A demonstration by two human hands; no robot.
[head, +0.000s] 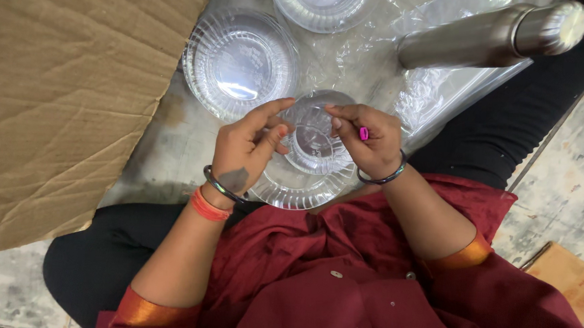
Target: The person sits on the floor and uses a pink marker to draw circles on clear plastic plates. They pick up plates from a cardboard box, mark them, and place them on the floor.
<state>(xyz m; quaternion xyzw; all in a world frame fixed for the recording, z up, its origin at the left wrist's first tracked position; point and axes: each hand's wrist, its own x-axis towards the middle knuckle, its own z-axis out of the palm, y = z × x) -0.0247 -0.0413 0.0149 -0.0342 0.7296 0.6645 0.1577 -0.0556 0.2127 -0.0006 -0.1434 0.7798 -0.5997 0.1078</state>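
Between cardboard [62, 92] and flask [492, 35] — both hands [309, 145] grip a clear bowl [313, 142].

Single head-worn view, looking steeply down, close over lap and floor

1. Worn, mottled grey concrete floor [563, 191] shows at the right edge and lower left.
2. A large creased sheet of brown cardboard [63, 85] fills the upper left.
3. Crinkled clear plastic sheeting [370, 61] glints under soft, even light, top centre.
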